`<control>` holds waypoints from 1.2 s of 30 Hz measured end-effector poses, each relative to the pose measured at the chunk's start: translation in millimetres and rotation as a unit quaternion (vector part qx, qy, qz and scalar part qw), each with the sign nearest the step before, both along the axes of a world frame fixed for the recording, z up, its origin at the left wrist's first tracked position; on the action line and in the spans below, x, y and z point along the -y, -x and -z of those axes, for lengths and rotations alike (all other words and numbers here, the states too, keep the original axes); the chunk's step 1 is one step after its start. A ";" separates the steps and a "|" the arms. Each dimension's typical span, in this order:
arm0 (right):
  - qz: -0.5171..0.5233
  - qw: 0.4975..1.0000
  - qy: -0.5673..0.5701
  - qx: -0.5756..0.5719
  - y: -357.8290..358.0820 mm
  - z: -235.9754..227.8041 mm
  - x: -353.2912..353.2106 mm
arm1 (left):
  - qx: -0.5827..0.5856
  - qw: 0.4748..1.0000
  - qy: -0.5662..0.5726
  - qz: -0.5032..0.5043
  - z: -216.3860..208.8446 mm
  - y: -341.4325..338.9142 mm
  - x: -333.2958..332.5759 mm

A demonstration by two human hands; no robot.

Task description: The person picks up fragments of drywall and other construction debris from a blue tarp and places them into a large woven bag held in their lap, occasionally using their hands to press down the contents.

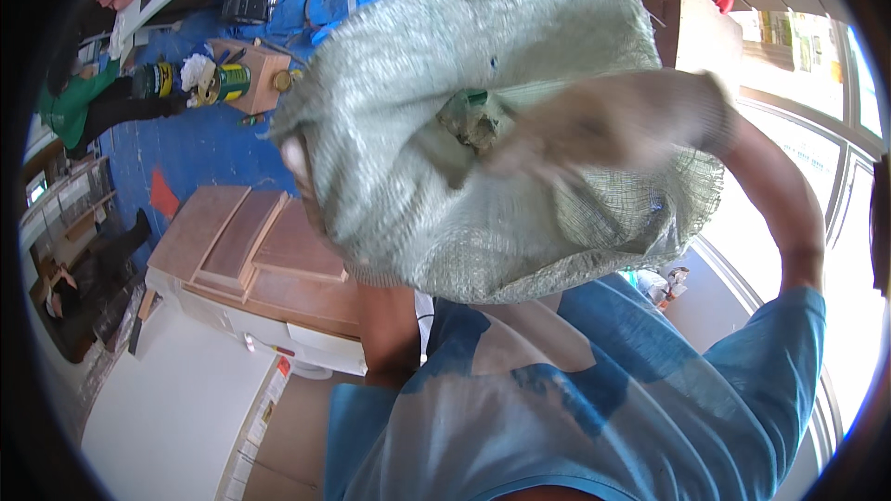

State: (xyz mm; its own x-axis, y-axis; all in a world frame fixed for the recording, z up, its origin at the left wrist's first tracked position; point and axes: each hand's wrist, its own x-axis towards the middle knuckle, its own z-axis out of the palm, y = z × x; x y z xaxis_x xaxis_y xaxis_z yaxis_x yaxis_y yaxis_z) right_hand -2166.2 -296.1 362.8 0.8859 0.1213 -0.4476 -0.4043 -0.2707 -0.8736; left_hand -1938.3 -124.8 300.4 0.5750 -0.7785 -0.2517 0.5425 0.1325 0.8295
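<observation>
A pale green woven sack with frayed edges is held up in front of my chest, its wide mouth facing me. Deep inside it lies a crumpled clump, greyish with a bit of dark green; what it is I cannot make out. At the sack's left edge, my left hand grips the rim, mostly hidden behind the fabric, with a knitted glove cuff showing below. My right hand, in a light glove, reaches over the mouth from the right. Motion smears its fingers, which point toward the clump.
Brown boards are stacked at the left beside a white tabletop. A cardboard box and a green-yellow can stand on the blue floor. A person in green is at the far left. Bright windows line the right.
</observation>
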 end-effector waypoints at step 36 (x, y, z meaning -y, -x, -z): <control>0.142 0.862 0.478 -0.089 -34.0 179.0 13.4 | -0.157 0.978 0.095 0.096 -40.4 -14.6 -19.2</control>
